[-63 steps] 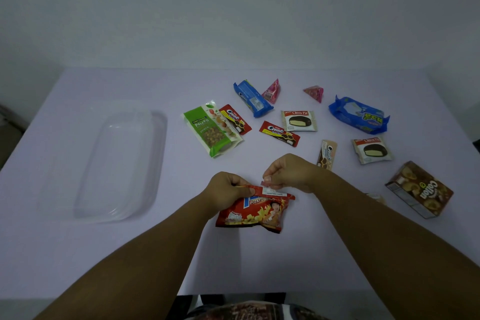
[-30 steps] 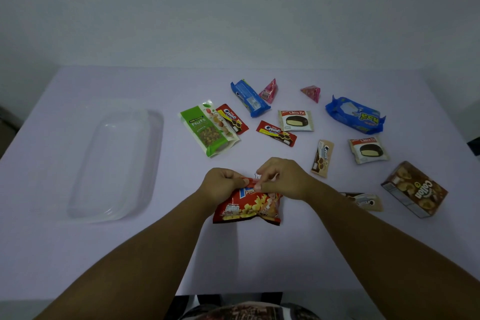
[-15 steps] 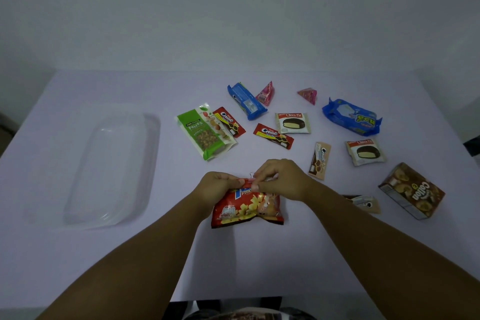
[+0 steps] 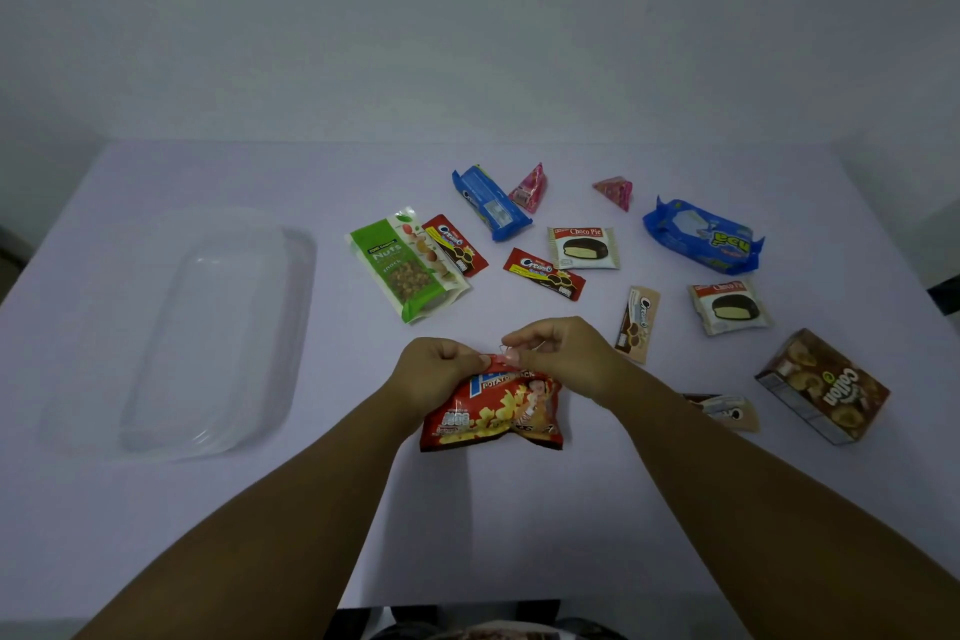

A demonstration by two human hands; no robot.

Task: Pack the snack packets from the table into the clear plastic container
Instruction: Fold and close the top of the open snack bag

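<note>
A red potato snack bag (image 4: pixel 493 413) sits near the table's front middle. My left hand (image 4: pixel 434 374) and my right hand (image 4: pixel 558 353) both pinch its top edge, fingers closed on it. The clear plastic container (image 4: pixel 171 327) lies at the left with nothing in it. Loose packets lie beyond my hands: a green nuts pouch (image 4: pixel 405 265), two red cream biscuit packets (image 4: pixel 454 244) (image 4: pixel 543 273), a blue biscuit pack (image 4: pixel 491 203), two pink triangular sweets (image 4: pixel 530 187) (image 4: pixel 615 190), two Choco Pie packets (image 4: pixel 583 248) (image 4: pixel 730 307).
A blue wrapped pack (image 4: pixel 701 237) lies at the far right. A brown snack box (image 4: pixel 823 387) stands near the right edge, with a beige biscuit packet (image 4: pixel 639 322) and a second beige packet (image 4: pixel 724 411) partly hidden by my right forearm. The table (image 4: pixel 260 509) ends just below my arms.
The bag has stayed between my hands, which have drawn closer together at its top edge. The bag's white top strip, seen earlier, is now folded under my fingers.
</note>
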